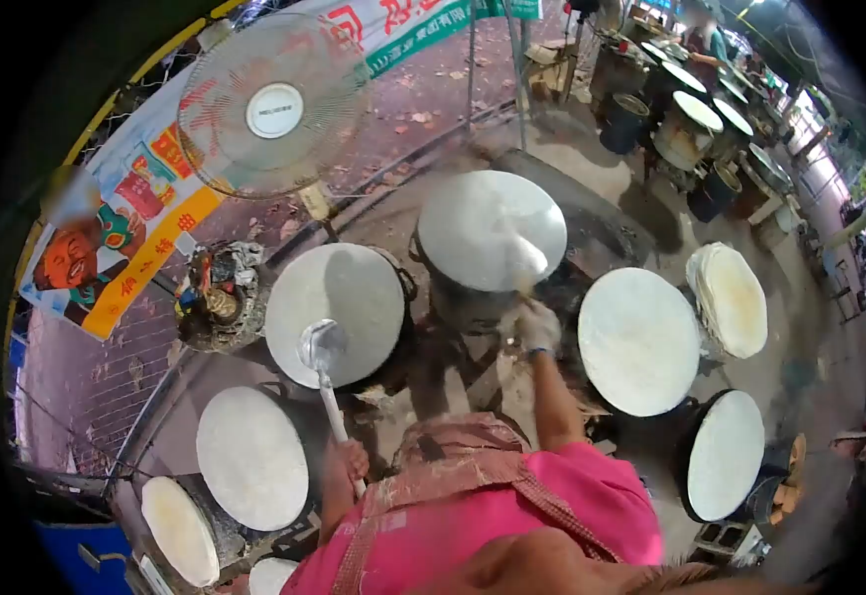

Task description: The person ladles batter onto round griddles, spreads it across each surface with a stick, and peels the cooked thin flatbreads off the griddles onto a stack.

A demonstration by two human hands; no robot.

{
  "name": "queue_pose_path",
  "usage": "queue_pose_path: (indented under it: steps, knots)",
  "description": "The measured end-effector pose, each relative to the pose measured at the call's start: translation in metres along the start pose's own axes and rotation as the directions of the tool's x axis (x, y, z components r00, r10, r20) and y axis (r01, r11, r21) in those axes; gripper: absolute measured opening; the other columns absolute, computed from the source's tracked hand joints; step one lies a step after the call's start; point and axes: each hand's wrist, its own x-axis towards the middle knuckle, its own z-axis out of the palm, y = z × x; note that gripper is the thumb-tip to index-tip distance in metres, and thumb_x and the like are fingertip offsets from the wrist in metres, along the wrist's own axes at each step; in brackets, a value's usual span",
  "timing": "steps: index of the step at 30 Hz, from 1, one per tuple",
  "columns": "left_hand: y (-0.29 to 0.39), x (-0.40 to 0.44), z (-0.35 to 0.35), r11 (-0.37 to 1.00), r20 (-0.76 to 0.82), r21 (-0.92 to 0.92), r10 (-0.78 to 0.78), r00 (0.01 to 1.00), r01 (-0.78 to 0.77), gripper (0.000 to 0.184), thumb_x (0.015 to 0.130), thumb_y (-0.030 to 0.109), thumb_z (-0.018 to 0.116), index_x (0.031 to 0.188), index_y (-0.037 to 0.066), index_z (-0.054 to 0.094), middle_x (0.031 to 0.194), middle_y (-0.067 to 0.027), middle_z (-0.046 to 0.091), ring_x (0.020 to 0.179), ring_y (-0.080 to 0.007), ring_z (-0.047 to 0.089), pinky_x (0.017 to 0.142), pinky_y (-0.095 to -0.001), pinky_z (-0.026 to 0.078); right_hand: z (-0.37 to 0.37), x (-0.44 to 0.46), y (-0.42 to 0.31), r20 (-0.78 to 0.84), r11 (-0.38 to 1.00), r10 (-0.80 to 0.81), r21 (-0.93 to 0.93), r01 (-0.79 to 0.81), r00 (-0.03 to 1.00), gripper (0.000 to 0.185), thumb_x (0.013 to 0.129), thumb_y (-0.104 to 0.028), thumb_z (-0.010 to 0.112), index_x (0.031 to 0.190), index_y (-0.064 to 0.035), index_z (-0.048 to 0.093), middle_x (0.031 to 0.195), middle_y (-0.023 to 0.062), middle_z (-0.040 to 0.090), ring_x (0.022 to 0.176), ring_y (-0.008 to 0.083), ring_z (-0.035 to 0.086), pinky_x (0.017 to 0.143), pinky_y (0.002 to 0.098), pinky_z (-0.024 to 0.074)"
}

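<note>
My left hand [347, 461] is closed round the pale handle of a ladle [325, 344]. Its round metal bowl is over the lower edge of a wide round griddle [339, 297] covered with a white layer. My gloved right hand [535, 325] is at the near edge of another round griddle [478, 223], also coated white. The fingers are closed on a short-handled tool [524, 256], whose pale head is over the white layer. Motion and glare blur this tool, so its exact kind is unclear.
More white-covered round griddles stand to the right [638, 342] and left [252, 458]. A stack of round flatbreads [731, 300] is at the right. A fan [274, 109] stands at the back left. Farther back are several drum stoves [686, 134] and a person [706, 45].
</note>
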Motion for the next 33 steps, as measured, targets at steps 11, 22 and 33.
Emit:
queue_pose_path:
  steps: [11, 22, 33]
  knots:
    - [0.007, 0.039, 0.026, 0.944, 0.088, -0.007, -0.329, 0.94, 0.331, 0.04, 0.089, 0.031, 0.039, 0.053, 0.015, 0.03, 0.042, 0.0025, 0.024, 0.032, -0.0101, 0.028, 0.027, -0.0248, 0.024, -0.024, 0.031, 0.004, -0.13, 0.991, 0.066, -0.11, -0.081, 0.989, 0.03, 0.076, -0.035, 0.056, 0.095, -0.0122, 0.061, 0.103, 0.0098, 0.058, 0.09, 0.0329, 0.055, 0.073, 0.0402, 0.0454]
    - [0.005, 0.073, 0.051, 0.922, -0.041, 0.065, -0.379, 0.924, 0.381, 0.052, 0.082, 0.003, 0.045, 0.122, 0.03, 0.028, 0.05, 0.0013, 0.028, 0.033, -0.0095, 0.03, 0.026, -0.0242, 0.024, -0.015, 0.059, 0.049, -0.125, 0.975, -0.038, 0.215, 0.065, 0.991, 0.029, 0.086, -0.025, 0.049, 0.104, -0.0042, 0.058, 0.082, 0.0062, 0.063, 0.067, 0.0162, 0.058, 0.053, 0.0299, 0.046]
    - [0.001, 0.065, 0.074, 0.946, -0.163, 0.173, -0.246, 0.955, 0.273, 0.043, 0.079, 0.003, 0.044, 0.113, 0.026, 0.032, 0.05, 0.0018, 0.03, 0.033, -0.0086, 0.029, 0.026, -0.022, 0.021, -0.032, 0.198, 0.02, -0.389, 0.988, 0.152, 0.029, -0.153, 0.908, 0.032, 0.078, -0.024, 0.053, 0.094, 0.0023, 0.06, 0.07, 0.0148, 0.063, 0.061, 0.0247, 0.059, 0.058, 0.0333, 0.0445]
